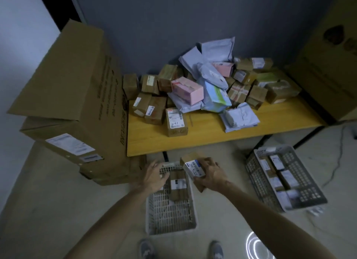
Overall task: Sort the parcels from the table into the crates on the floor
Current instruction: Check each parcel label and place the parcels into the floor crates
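Head view: the near crate (170, 216), rectangular white lattice plastic, holds a few brown cardboard parcels (178, 187) at its far end. Above that end the right hand (209, 174) has its fingers curled round a small labelled cardboard parcel (193, 166). The left hand (154, 174) hovers beside it, fingers spread and seemingly holding nothing, though blur hides the tips. Right of the near crate, a second crate (257, 179) is packed with labelled boxes (286, 177). Beyond the near crate, the yellow wooden worktop (202, 136) carries a heap (187, 90) of cartons, pink boxes and grey poly mailers.
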